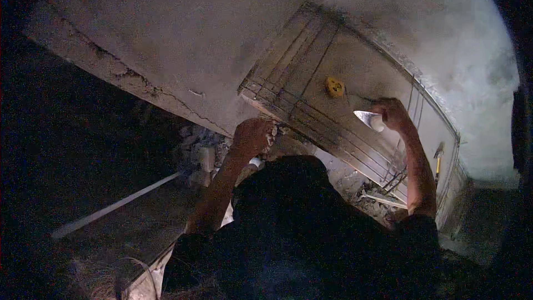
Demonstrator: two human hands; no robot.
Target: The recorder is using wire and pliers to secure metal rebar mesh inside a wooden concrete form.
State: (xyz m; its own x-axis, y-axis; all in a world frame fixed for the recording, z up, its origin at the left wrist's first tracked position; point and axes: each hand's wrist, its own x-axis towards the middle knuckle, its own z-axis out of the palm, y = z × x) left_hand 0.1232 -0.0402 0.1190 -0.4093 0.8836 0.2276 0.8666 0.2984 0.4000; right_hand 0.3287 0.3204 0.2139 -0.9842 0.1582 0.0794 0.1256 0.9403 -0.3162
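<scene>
The right hand (pixel 391 114) grips a shiny silver-white pointed object (pixel 364 116) at three o'clock, probably light, stiff and slippery, best held by its blunt end. Left hand (pixel 254 136), at nine o'clock from it, is curled; cannot tell whether it's grasping anything.

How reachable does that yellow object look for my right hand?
Probably yes: your right hand is near the yellow object, with nothing large between, but the shiny tool it holds may hinder grasping.

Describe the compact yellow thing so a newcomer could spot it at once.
Find the brown panel crossed by dark lines. On it, up and left of the right hand, lies the yellow-and-black object. Its compact, blocky shape sets it apart from the slim yellow-handled tool farther right.
</scene>
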